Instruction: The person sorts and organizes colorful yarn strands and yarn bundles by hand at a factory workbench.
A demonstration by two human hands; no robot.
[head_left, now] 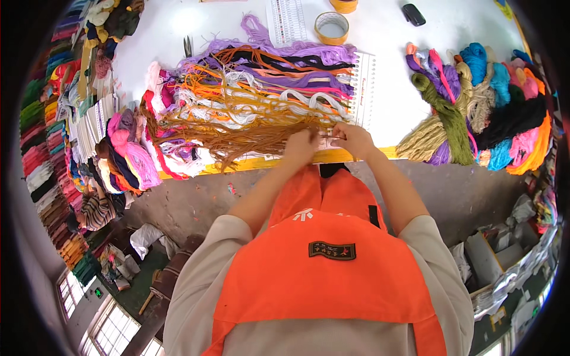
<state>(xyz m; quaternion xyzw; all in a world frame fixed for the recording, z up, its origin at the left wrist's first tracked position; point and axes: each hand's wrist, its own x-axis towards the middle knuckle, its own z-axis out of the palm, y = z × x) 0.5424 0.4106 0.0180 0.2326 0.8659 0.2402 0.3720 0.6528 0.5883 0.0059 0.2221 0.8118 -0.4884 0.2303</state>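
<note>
At the table's near edge my left hand (pixel 301 146) is closed around the right end of a brown thread bundle (pixel 249 141), which spreads out to the left. Close beside it, my right hand (pixel 352 141) pinches the tip of a brown strand between thumb and fingers. Both hands are over the lower end of a white card (pixel 364 89) with holes along its sides. Looped through its left side are thread bundles in purple, black, orange, white and mustard. The exact hole under my fingers is hidden.
Skeins of coloured thread (pixel 475 107) are heaped at the right, with more pink and navy skeins (pixel 127 148) at the left. Scissors (pixel 188 46), a tape roll (pixel 331 28), a printed chart (pixel 286 21) and a black fob (pixel 414 15) lie farther back. Another person (pixel 98 210) is at the far left.
</note>
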